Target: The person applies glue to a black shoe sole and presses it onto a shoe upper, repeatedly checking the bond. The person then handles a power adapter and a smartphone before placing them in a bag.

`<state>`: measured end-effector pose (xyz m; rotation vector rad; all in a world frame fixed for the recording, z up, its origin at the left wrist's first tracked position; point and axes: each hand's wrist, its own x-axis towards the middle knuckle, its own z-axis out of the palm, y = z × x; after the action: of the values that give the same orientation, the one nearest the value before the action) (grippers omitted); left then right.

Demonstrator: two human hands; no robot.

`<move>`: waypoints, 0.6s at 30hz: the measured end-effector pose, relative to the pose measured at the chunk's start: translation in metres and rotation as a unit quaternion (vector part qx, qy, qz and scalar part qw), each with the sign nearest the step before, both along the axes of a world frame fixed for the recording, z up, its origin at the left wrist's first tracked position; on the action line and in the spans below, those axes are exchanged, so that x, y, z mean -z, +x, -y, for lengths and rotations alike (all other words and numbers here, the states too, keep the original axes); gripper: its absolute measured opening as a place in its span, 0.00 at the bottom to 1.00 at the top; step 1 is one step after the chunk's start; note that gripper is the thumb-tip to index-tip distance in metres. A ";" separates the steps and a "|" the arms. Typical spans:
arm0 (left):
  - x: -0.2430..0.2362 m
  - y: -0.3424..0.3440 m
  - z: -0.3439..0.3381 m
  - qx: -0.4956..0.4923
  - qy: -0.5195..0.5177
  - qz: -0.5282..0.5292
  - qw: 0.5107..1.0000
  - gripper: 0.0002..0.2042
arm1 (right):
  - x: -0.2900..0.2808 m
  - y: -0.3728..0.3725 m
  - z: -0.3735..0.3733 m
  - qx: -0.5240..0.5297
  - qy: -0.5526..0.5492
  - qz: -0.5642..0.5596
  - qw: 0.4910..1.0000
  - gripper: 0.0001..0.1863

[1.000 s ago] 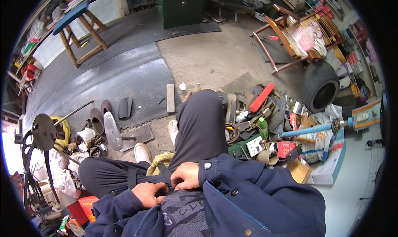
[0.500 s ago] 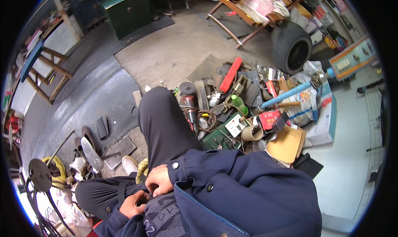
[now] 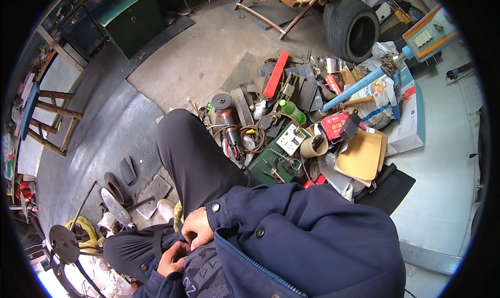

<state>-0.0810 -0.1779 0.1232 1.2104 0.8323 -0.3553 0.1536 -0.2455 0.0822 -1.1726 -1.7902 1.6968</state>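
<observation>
My right hand (image 3: pixel 197 228) rests at my lap with its fingers curled downward, close against the patterned dark shirt (image 3: pixel 208 272). Beside it, my left hand (image 3: pixel 172 258) is also closed, its fingertips bent in toward the right hand. The tips of both hands are hidden, so what they pinch, if anything, does not show. Around them are the dark trousers (image 3: pixel 190 157) and the open navy jacket (image 3: pixel 312 230). A pale shoe (image 3: pixel 166 209) shows just beyond my hands.
Right of my knee lie an angle grinder (image 3: pixel 225 118), a green case (image 3: pixel 271 165), a white power strip (image 3: pixel 290 139), a green bottle (image 3: pixel 292 112) and a red bar (image 3: pixel 276 74). Beyond stands a tyre (image 3: pixel 359 29). A stool (image 3: pixel 52 110) is at left, a green cabinet (image 3: pixel 130 24) farther back.
The whole view has shifted, so the tyre, chair and cabinet sit higher and farther left in it. Both hands stay together at my lap, closed, almost in the same place.
</observation>
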 end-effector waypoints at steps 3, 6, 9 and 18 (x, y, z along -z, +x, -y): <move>-0.002 0.001 0.001 0.006 0.004 -0.006 1.000 0.09 | 0.002 -0.001 0.001 -0.006 0.011 -0.002 1.000 0.18; 0.004 0.002 0.005 0.008 0.045 -0.011 0.999 0.08 | 0.004 -0.002 0.002 -0.004 0.022 0.011 1.000 0.17; 0.012 0.002 0.008 -0.018 0.045 -0.004 0.999 0.08 | 0.005 -0.003 0.002 -0.003 0.035 0.018 0.999 0.17; -0.007 0.017 -0.005 -0.029 0.035 -0.022 0.999 0.18 | 0.006 0.002 0.008 0.030 -0.007 0.022 0.999 0.17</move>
<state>-0.0641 -0.1733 0.1298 1.2441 0.9216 -0.3088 0.1553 -0.2539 0.0764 -1.2656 -1.7521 1.6642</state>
